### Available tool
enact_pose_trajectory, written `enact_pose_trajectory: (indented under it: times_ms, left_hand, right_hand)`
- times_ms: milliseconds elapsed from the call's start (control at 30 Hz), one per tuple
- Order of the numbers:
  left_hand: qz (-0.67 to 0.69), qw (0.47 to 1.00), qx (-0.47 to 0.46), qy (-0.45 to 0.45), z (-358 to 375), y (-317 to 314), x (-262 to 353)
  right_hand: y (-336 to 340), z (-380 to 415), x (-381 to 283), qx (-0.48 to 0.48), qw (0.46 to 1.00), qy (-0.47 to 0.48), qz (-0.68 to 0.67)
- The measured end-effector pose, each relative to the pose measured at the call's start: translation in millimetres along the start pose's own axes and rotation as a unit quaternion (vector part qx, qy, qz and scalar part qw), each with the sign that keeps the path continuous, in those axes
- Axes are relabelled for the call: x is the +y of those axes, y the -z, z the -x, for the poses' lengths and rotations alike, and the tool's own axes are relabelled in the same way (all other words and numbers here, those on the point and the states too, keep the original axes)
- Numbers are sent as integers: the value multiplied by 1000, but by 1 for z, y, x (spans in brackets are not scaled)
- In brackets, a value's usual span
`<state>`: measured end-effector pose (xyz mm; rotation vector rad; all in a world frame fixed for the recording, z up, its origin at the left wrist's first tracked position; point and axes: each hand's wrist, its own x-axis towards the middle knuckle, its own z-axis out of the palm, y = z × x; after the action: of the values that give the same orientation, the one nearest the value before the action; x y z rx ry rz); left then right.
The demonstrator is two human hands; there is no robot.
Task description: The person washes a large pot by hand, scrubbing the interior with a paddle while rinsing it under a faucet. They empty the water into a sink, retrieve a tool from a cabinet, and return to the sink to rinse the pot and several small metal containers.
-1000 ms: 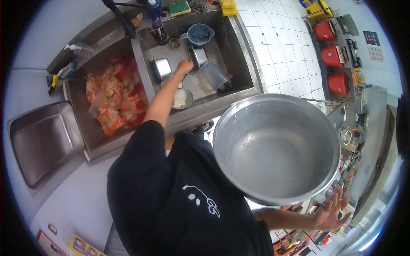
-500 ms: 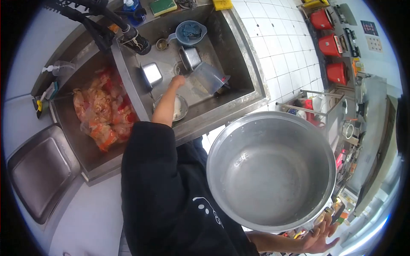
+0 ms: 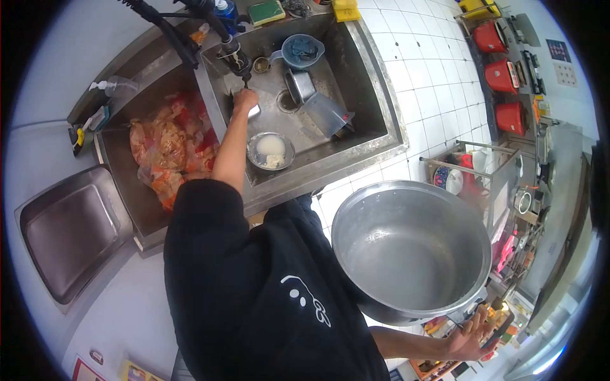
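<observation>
My left hand [image 3: 246, 100] is closed at a small metal container [image 3: 255, 112] in the right sink basin, just below the black tap hose; the hand covers most of the container. A bowl with white liquid and a pale lump [image 3: 272, 152] sits nearer my body. At the lower right, the fingers of my right hand [image 3: 469, 338] curl at the handle side of a large metal pot [image 3: 413, 247]. The pot is tilted, and its inside shows no contents. The left basin holds bagged raw meat [image 3: 168, 146].
The sink [image 3: 318, 166] also holds a blue strainer [image 3: 303, 52], another metal container [image 3: 300, 86] and a clear plastic container [image 3: 325, 114]. A metal tray [image 3: 73, 232] lies at the left. Beyond the pot stands a metal rack [image 3: 492, 174]; red bins [image 3: 502, 76] are farther back.
My left hand has moved from near the drain to the small metal container by the divider. The pot sits slightly lower and more tilted, and my right hand's fingers are more curled. The view has shifted.
</observation>
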<state>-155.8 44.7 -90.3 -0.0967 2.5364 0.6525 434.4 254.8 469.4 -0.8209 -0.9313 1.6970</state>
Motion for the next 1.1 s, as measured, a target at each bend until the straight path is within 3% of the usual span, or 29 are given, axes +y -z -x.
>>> enact_pose_trajectory:
  times_ms: [67, 133, 233, 333, 367, 400, 433, 467, 533, 567, 633, 667, 700, 733, 767, 833, 967, 1033, 1100]
  left_hand:
    - [-56, 998, 18, -23, 8, 8, 9]
    - [-113, 992, 32, -46, 14, 0, 9]
    - [-192, 958, 213, -2, 31, -25, 6]
    - [12, 989, 115, -91, 78, -40, 34]
    - [176, 963, 83, -185, 109, -52, 50]
    - [255, 934, 30, -247, 107, -103, 58]
    - [306, 902, -167, -255, 152, -92, 88]
    - [402, 819, -372, -169, 191, -85, 115]
    - [332, 810, -452, -172, 245, -77, 157]
    - [336, 808, -451, -173, 259, -86, 170]
    - [362, 750, -495, -248, 281, -93, 191]
    - [362, 749, -495, -251, 286, -92, 197]
    - [310, 789, -467, -254, 294, -80, 204]
    - [257, 825, -434, -255, 298, -76, 208]
    - [253, 824, -436, -258, 297, -80, 210]
    - [231, 890, -336, -204, 271, -107, 214]
    - [114, 893, -347, -263, 248, -140, 219]
    - [381, 731, -532, -194, 293, -113, 228]
    - [378, 718, -554, -189, 294, -131, 236]
  right_hand:
    - [5, -4, -2, 85, 995, 28, 40]
    - [20, -14, -8, -85, 994, -57, -44]
    - [23, -29, -7, -253, 955, -98, -118]
    - [22, -40, -14, -305, 935, -112, -141]
    - [22, -45, -17, -311, 932, -116, -144]
    - [20, -49, -20, -306, 936, -110, -133]
    - [22, -52, -25, -296, 940, -112, -124]
    - [24, -55, -30, -287, 944, -115, -115]
    - [11, -62, -29, -282, 951, -97, -87]
    - [4, -66, -28, -288, 952, -75, -68]
    - [16, -78, -38, -224, 972, -47, -44]
    - [22, -88, -39, -278, 957, -57, -65]
    - [22, -96, -39, -329, 938, -67, -85]
    - [20, -100, -39, -318, 942, -68, -82]
    - [20, -104, -39, -315, 943, -65, -84]
    - [19, -115, -36, -351, 923, -91, -125]
    - [24, -134, -44, -381, 906, -109, -150]
    - [27, -140, -51, -385, 904, -109, -153]
    - [36, -141, -62, -366, 911, -118, -151]
